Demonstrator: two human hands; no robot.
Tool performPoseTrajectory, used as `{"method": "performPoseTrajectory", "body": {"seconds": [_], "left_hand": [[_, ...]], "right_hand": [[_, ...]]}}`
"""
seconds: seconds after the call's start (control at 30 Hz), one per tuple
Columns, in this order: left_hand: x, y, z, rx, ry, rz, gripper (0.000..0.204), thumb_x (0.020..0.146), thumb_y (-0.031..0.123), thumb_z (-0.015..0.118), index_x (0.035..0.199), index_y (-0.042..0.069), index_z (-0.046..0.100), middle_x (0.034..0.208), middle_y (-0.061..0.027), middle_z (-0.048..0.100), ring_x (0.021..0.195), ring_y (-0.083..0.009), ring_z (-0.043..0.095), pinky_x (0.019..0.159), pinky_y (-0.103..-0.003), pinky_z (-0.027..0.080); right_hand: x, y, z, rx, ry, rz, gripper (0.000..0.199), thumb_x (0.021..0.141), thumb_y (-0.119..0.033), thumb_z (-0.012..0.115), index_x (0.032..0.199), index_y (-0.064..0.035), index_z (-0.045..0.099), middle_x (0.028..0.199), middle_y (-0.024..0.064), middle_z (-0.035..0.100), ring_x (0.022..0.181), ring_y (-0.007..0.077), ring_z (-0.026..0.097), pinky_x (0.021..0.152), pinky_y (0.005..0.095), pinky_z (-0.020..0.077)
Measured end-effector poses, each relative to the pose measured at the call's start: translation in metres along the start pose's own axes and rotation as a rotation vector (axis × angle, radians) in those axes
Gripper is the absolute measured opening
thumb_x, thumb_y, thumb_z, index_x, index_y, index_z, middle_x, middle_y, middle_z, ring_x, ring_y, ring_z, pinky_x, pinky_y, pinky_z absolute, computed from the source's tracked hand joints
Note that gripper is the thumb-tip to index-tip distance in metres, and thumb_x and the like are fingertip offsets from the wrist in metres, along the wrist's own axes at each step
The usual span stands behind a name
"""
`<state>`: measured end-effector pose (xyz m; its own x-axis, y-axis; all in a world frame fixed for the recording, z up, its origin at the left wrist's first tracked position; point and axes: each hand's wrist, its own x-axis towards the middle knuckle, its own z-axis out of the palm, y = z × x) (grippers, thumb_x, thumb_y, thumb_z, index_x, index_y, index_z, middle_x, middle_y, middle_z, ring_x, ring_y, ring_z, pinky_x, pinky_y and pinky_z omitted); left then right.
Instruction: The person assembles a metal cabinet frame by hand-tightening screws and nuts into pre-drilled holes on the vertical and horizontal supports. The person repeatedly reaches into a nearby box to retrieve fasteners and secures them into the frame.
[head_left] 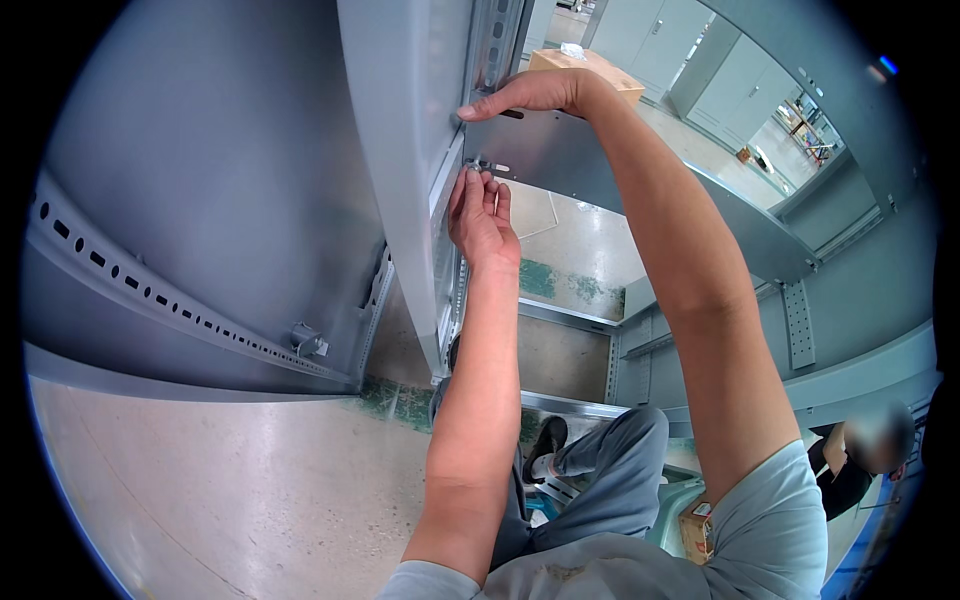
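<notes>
**Both hands at the post, small fitting at the left fingertips!**

Here we are at a big grey metal cabinet (880, 285), open-framed, with a flat metal panel (575, 145) crossing it. The left hand (485, 220) is up at the panel's left end, thumb and fingertips closed on a small metal fitting (474, 164), just beside a slot and right against the upright. Above it, the right hand (535, 90) lies over the panel's top edge, thumb stretched toward the upright; its other fingers are hidden behind, so whether they grip, I cannot tell.

Out beyond the panel, a light-brown box (615, 75) carries a crumpled white piece (572, 50) on top. Farther back stand grey cabinets (735, 90), doors closed, contents hidden. Down at lower right, a small carton (697, 532) sits near the person's right sleeve (770, 520); what it holds, I cannot tell.
</notes>
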<state>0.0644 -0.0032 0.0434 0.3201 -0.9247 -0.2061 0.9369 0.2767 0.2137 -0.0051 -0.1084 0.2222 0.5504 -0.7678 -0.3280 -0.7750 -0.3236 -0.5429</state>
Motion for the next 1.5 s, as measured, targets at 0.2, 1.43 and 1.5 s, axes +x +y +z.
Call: {"method": "performPoseTrajectory", "body": {"seconds": [0.2, 1.43, 1.5], "left_hand": [[0.001, 0.000, 0.002, 0.007, -0.005, 0.031, 0.027, 0.093, 0.012, 0.071, 0.117, 0.001, 0.064, 0.099, -0.0067, 0.066, 0.086, -0.0130, 0.062, 0.082, -0.029, 0.057], [0.004, 0.016, 0.019, 0.323, 0.103, -0.099, 0.030, 0.091, 0.038, 0.062, 0.088, 0.008, 0.058, 0.079, -0.0024, 0.056, 0.072, -0.0155, 0.053, 0.067, -0.032, 0.048], [0.005, 0.018, 0.019, 0.309, 0.096, -0.095, 0.031, 0.091, 0.038, 0.062, 0.088, 0.008, 0.058, 0.080, -0.0027, 0.057, 0.073, -0.0162, 0.053, 0.067, -0.032, 0.049]], "right_hand": [[-0.005, -0.004, 0.002, -0.002, 0.018, -0.006, 0.117, 0.061, -0.078, 0.076, 0.146, -0.0037, 0.048, 0.155, 0.0241, 0.037, 0.148, 0.0360, 0.027, 0.122, 0.0457, 0.0134], [-0.009, -0.012, 0.010, -0.016, 0.150, -0.050, 0.109, 0.060, -0.080, 0.076, 0.128, 0.0042, 0.063, 0.129, 0.0217, 0.060, 0.121, 0.0321, 0.055, 0.105, 0.0374, 0.0400], [-0.018, -0.021, 0.005, -0.126, 0.258, -0.041, 0.097, 0.065, -0.077, 0.074, 0.119, 0.0037, 0.068, 0.118, 0.0211, 0.066, 0.110, 0.0306, 0.062, 0.096, 0.0370, 0.0466]]}}
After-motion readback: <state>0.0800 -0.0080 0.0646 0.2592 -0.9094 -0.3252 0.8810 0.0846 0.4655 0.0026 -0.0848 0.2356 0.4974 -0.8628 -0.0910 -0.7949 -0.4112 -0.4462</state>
